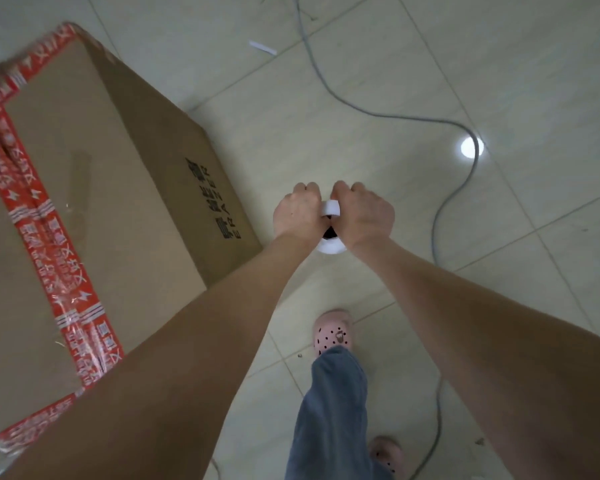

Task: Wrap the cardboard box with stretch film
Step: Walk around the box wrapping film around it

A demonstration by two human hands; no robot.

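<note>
**Gripped from both sides**

A pink perforated clog (333, 332) stands nearest on pale tiles (499, 271). Ahead, the left hand (297, 216) and right hand (364, 216) both curl round a white stretch-film roll (331, 244), just right of the red-taped brown cardboard box (84, 168). A grey cable (434, 237) lies beyond.

One cardboard box (94, 188), one film roll (331, 244), two hands (297, 216) (366, 214), two pink clogs (333, 332) (386, 452), one grey cable (434, 237), one paper scrap (263, 47).
</note>
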